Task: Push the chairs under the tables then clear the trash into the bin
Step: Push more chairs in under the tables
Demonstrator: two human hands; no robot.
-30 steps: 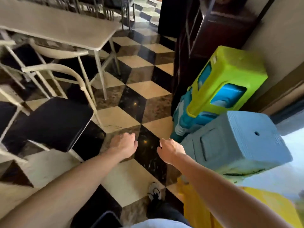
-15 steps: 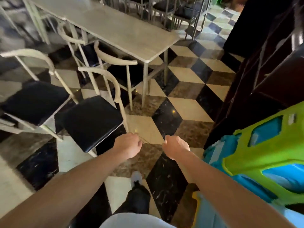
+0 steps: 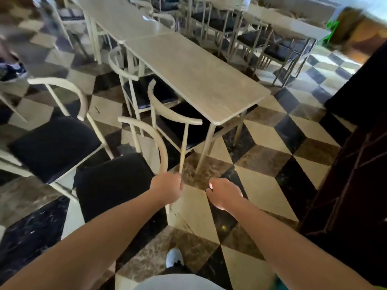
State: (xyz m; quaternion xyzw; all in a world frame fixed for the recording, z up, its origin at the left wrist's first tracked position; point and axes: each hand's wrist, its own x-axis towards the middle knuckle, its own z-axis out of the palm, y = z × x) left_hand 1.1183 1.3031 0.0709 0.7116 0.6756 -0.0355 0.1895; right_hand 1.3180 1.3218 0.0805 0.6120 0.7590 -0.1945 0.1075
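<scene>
A pale rectangular table (image 3: pixel 199 76) stands ahead with two black-seated chairs pushed partly under its left side, the nearer one (image 3: pixel 178 120). Two more chairs stand out on the floor: the nearest chair (image 3: pixel 113 181) just left of my hands and another (image 3: pixel 54 143) further left. My left hand (image 3: pixel 166 189) is closed around the lower end of the nearest chair's curved cream backrest. My right hand (image 3: pixel 224 193) hovers over the floor beside it, fingers curled, holding nothing. A small white scrap (image 3: pixel 146 17) lies on the farther table.
A dark wooden cabinet (image 3: pixel 356 164) fills the right side. More tables and chairs (image 3: pixel 261 38) crowd the back. Someone's shoe (image 3: pixel 10 68) shows at the far left edge. Checkered floor (image 3: pixel 261 143) runs between table and cabinet. My own shoe (image 3: pixel 173 258) is below.
The view has swung left and up; the green and blue stools have left the frame. My left hand has reached the nearest chair's backrest and closed on it.
</scene>
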